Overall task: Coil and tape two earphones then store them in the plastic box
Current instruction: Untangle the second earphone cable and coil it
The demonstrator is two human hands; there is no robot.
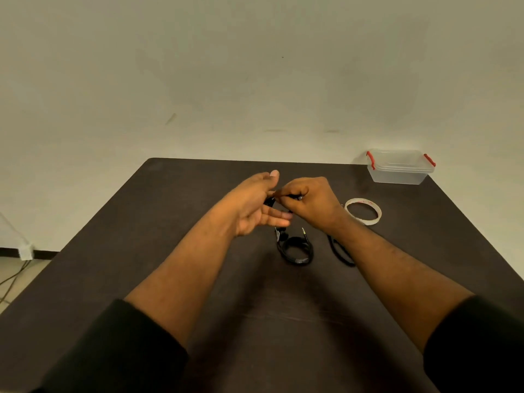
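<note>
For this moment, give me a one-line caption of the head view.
Both hands work a black earphone cable above a coiled earphone, tape roll and lidded plastic box nearby.

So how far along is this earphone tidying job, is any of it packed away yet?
Nothing is packed yet. One earphone lies coiled on the table; whether it is taped is too small to tell. The second earphone is in hand: the right hand pinches its cable against the left hand, the rest trailing onto the table. Still left: the tape roll lies unused, and the plastic box in the far corner has its lid on.
</note>
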